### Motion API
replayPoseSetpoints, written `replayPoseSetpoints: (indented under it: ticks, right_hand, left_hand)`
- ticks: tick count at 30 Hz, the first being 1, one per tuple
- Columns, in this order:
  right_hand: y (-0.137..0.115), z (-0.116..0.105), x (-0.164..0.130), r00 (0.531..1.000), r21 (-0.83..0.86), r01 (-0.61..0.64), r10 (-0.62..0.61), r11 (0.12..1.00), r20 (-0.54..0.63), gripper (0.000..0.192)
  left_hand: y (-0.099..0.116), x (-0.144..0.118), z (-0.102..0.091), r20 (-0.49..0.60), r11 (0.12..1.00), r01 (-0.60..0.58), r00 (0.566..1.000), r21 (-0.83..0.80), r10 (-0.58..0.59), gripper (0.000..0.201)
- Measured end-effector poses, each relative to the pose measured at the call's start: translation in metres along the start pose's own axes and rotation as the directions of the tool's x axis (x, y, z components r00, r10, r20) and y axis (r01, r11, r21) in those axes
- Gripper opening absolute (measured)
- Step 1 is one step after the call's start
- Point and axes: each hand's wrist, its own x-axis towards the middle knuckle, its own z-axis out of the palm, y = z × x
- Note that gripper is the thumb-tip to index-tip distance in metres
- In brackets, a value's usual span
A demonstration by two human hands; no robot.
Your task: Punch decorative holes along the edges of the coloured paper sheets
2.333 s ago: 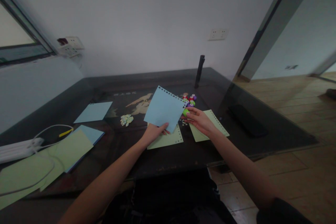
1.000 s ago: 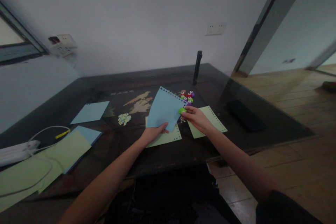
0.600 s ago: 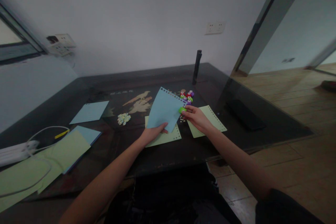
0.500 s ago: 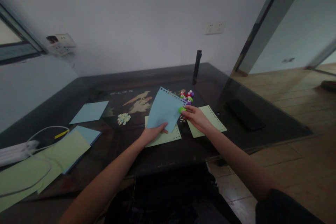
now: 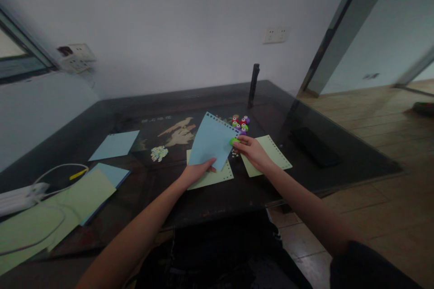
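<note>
While the left hand [image 5: 194,172] pinches the near corner of a blue sheet [image 5: 212,141] and holds it tilted above the tabletop [image 5: 210,198], the right hand [image 5: 252,152] has its fingers closed around a small green punch [image 5: 233,141] set against the sheet's right edge. A row of holes runs along the sheet's far edge. Two green sheets [image 5: 267,156] with punched edges lie under the hands. A cluster of coloured punches [image 5: 241,124] sits just beyond, and a pile of paper bits [image 5: 157,153] lies to the left.
</note>
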Motion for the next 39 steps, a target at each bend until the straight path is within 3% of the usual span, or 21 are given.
replayPoseSetpoints:
  ticks: [39]
  right_hand:
    - [0.0048,0.0,0.0034,1.0,0.047,0.007,-0.006,0.999,-0.017,0.032]
  left_hand:
    - [0.0012,-0.0033,-0.001,0.009,0.995,-0.03,1.0,0.096,0.03,0.034]
